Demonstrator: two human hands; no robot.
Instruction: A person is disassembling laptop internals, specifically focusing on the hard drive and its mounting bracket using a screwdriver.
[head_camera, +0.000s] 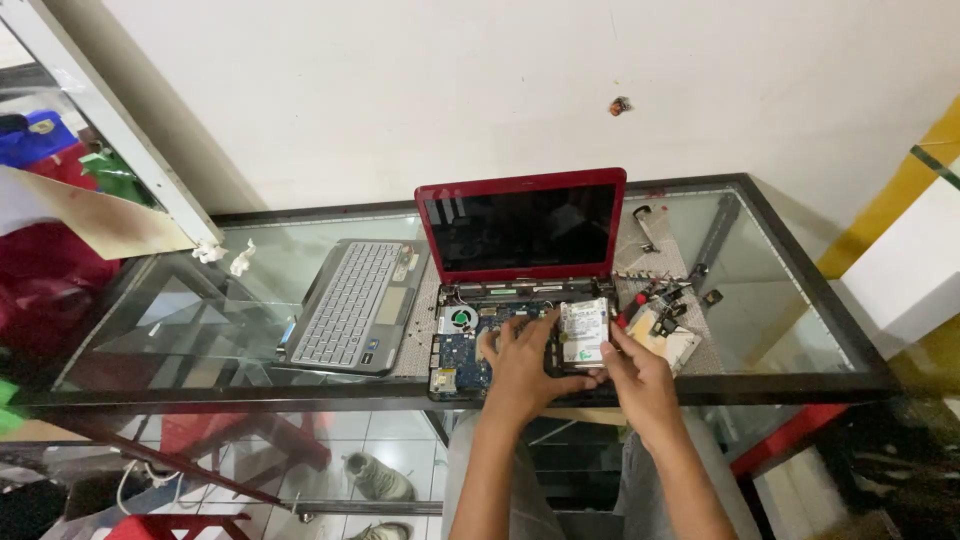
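A red laptop (520, 215) stands open on a glass table (780, 330), its top cover off and the blue circuit board (462, 350) bare. A silver hard drive (583, 330) lies in the right part of the base. My left hand (520, 365) rests on the board, fingers at the drive's left edge. My right hand (637, 375) grips the drive's lower right edge. Both hands touch the drive together.
The removed grey keyboard cover (350, 305) lies left of the laptop. Small parts, a red-handled tool (632, 310) and a flat pale part (672, 340) sit to the right. A long dark bar (715, 235) lies at the back right. Feet in sandals show under the glass.
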